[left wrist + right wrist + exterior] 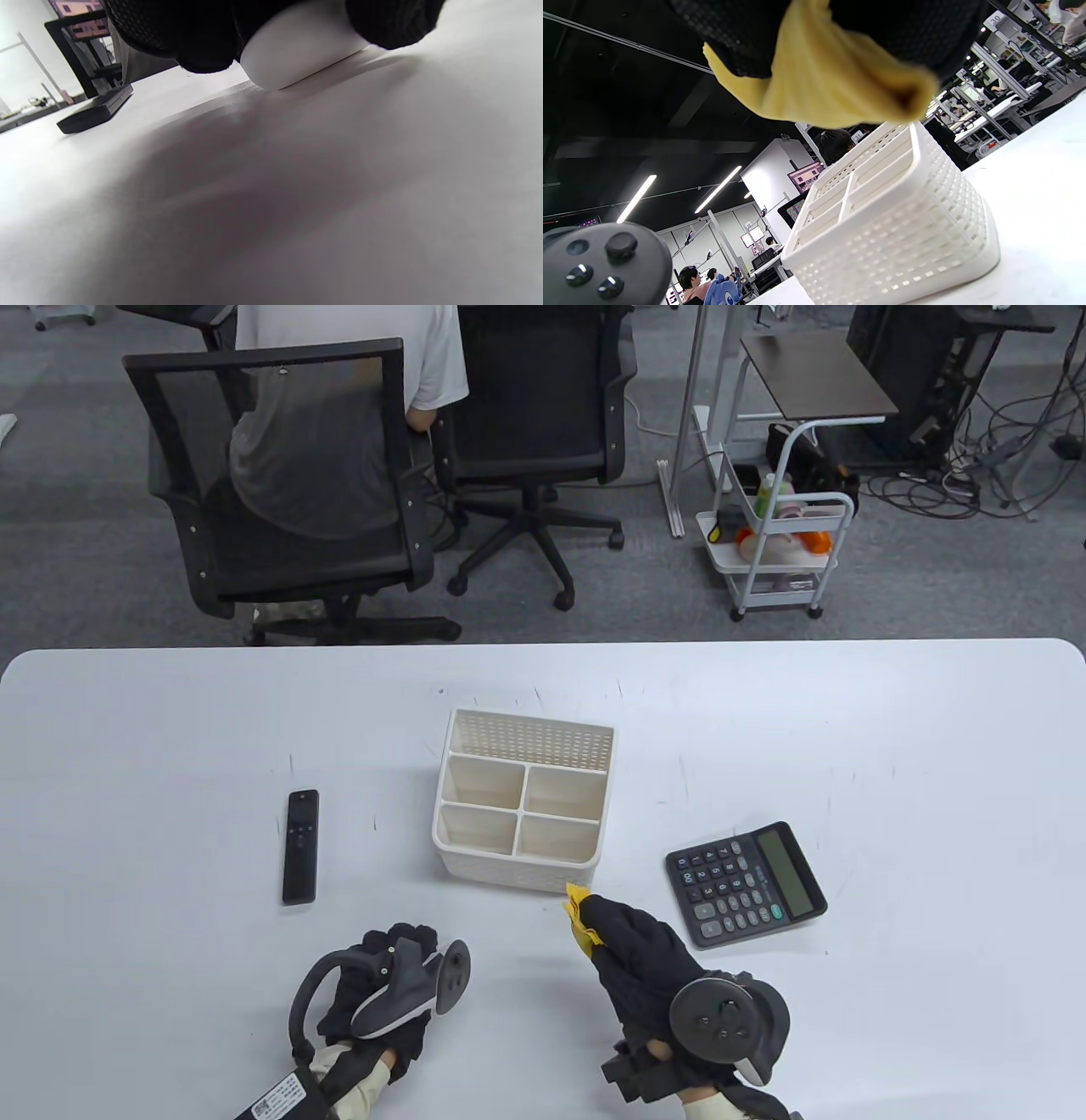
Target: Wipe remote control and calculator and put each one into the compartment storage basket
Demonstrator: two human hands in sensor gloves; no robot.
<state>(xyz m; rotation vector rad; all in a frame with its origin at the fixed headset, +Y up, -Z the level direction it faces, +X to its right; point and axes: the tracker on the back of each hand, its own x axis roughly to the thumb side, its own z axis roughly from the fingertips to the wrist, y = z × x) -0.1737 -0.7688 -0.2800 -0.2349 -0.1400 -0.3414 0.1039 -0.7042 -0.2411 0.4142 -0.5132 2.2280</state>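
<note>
So right now my right hand [638, 950] has the yellow cloth [579, 918] bunched up, fingers curled round it, and it's hanging above the table, not on anything yet. My left hand [383, 984] is down on the table [891, 729] holding nothing; I can't tell from any view whether those fingers are straight or curled.

Nothing's wiped yet as far as I can judge. The calculator [745, 884] sits flat just off to the right of my cloth fingers, so that's the easy first pick. The remote control [300, 847] is ahead and to the left of my left fingers, well apart from the cloth. The compartment storage basket [523, 796] is right past my right fingertips, cloth nearly at its front wall.

Tips for doing this bit well, imo: bring the left hand over to pin the calculator's edge so it doesn't skate around, and keep the cloth wadded flat so it drags over the keys without snagging.

Count: 1 cloth, 1 calculator, 1 remote, 1 basket with 5 slots (4 small, 1 long at the far side), all bare.
</note>
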